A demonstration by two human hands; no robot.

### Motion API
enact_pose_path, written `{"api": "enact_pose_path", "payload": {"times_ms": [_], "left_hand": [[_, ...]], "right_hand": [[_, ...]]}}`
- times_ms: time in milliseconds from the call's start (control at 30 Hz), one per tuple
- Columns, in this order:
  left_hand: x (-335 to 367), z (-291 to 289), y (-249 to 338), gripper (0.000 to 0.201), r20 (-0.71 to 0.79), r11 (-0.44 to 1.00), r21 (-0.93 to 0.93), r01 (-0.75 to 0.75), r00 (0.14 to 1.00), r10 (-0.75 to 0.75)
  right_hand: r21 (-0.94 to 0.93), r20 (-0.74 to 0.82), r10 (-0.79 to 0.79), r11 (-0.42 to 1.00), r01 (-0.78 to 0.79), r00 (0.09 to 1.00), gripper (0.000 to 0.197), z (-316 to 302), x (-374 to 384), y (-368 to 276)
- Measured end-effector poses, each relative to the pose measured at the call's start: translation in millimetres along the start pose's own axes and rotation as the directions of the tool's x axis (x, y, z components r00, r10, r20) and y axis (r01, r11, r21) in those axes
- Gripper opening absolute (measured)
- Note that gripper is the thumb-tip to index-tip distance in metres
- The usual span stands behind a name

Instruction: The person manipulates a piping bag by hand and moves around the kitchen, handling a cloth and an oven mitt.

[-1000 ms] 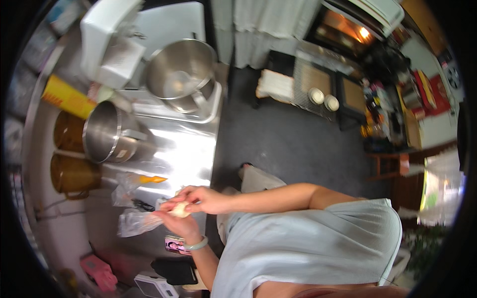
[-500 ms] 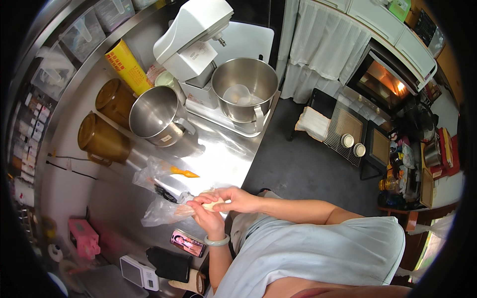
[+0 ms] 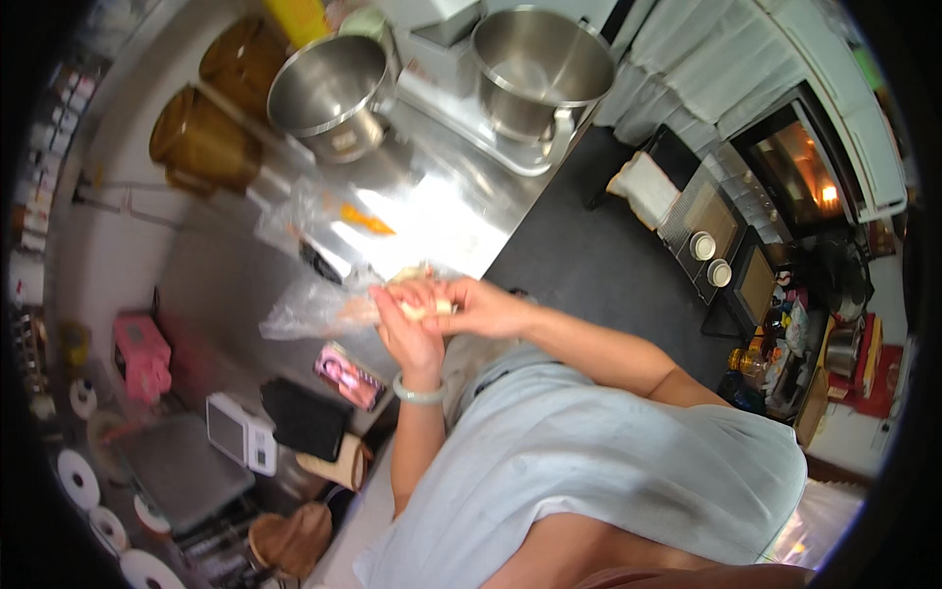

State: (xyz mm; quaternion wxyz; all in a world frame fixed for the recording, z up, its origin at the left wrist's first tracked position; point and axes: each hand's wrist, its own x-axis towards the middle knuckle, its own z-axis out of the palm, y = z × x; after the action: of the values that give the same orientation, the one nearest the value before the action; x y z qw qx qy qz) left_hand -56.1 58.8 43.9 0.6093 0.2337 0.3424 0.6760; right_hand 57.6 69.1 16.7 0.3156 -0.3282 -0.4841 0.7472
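Above the front edge of the steel counter, my two hands meet around a small pale cream-coloured lump (image 3: 428, 310), soft-looking, perhaps dough. My left hand (image 3: 404, 322), with a pale bangle (image 3: 419, 395) at its wrist, cups the lump from the left. From the other side my right hand (image 3: 483, 310) grips it with fingers and thumb. Much of the lump is hidden by the fingers, and the picture is blurred. Beside my left hand a clear plastic bag (image 3: 312, 306) lies crumpled. An orange tool (image 3: 367, 219) and a dark-handled item (image 3: 319, 263) lie just beyond.
Two steel mixing bowls (image 3: 329, 98) (image 3: 540, 74) stand farther back, near brown lidded jugs (image 3: 201, 139). Toward the near left are a lit phone (image 3: 349, 377), a white scale (image 3: 241, 435) and a pink box (image 3: 142, 355). A glowing oven (image 3: 800, 172) and a rack with two small cups (image 3: 703, 246) are at the right.
The head view has tilted, so counter things sit higher and the near left shows more. Both hands keep hold of the pale lump, fingers slightly shifted.
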Motion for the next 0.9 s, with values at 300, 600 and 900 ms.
{"api": "enact_pose_path", "payload": {"times_ms": [300,600,900], "left_hand": [[0.7,-0.3,-18.9,0.042,-0.075,0.994,-0.111,-0.019,0.997,0.011],[12.0,-11.8,-5.1,0.041,-0.074,0.939,-0.341,0.054,0.994,-0.084],[-0.1,-33.4,-9.2,0.027,0.279,0.551,0.834,0.012,0.853,-0.441]], "right_hand": [[0.876,0.194,0.047,0.442,-0.195,0.980,0.029,13.9,-6.7,12.0],[0.156,-0.104,-0.086,0.983,0.101,0.991,0.015,-4.3,-8.2,7.3],[-0.063,-0.161,-0.088,0.995,0.079,0.983,0.038,-26.4,-10.7,-0.1]]}}
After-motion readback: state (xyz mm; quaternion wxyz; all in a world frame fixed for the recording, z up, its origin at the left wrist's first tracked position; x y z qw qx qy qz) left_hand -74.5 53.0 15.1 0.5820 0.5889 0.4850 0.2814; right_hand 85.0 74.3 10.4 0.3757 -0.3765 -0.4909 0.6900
